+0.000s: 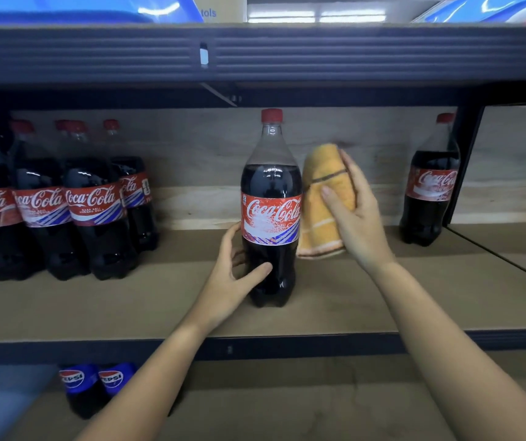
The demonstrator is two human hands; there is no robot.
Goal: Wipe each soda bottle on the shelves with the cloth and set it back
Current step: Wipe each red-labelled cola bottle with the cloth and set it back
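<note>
A large Coca-Cola bottle (270,198) with a red cap stands upright on the middle shelf (334,300), near its centre. My left hand (233,275) grips the bottle's lower body, thumb across the front. My right hand (355,211) holds a folded orange cloth (322,202) against the bottle's right side, at label height. Several more Coca-Cola bottles (93,202) stand grouped at the shelf's left end. One lone Coca-Cola bottle (430,186) stands at the right, beside the shelf post.
Two Pepsi bottles (96,381) show on the shelf below, at the left. A dark shelf beam (318,55) runs overhead, with blue packages above it. A dark upright post (465,160) bounds the shelf on the right.
</note>
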